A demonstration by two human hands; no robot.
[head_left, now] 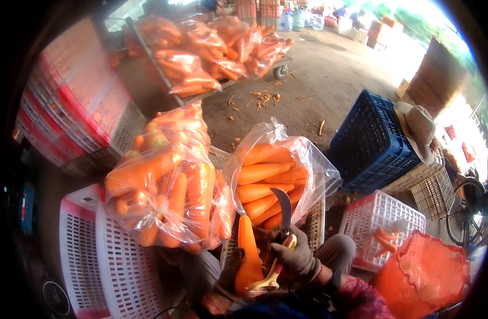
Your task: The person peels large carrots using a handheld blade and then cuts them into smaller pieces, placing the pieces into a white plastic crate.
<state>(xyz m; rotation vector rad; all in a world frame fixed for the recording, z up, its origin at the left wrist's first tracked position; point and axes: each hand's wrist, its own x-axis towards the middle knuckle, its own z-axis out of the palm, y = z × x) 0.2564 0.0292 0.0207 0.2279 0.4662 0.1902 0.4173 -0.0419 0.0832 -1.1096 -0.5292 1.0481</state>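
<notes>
My left hand (230,271), in a dark work glove, is closed round a large orange carrot (247,250) that points away from me. In my gloved right hand (297,255) is a curved knife (282,206), its dark blade pointing up and away. Its gold and red handle runs through my fist and shows below, beside the carrot. Just beyond my hands an open clear plastic bag (326,183) holds several carrots (265,174) laid lengthwise. That bag sits in a pale crate (319,220) between my knees. The fingers of my left hand are partly hidden.
Left of me, a full bag of carrots (175,175) stands by white crates (84,255). Ahead is a cart (175,98) loaded with bagged carrots. On the right are a blue crate (368,143) with a hat (418,127), a white crate (382,223) and a red sack (427,271).
</notes>
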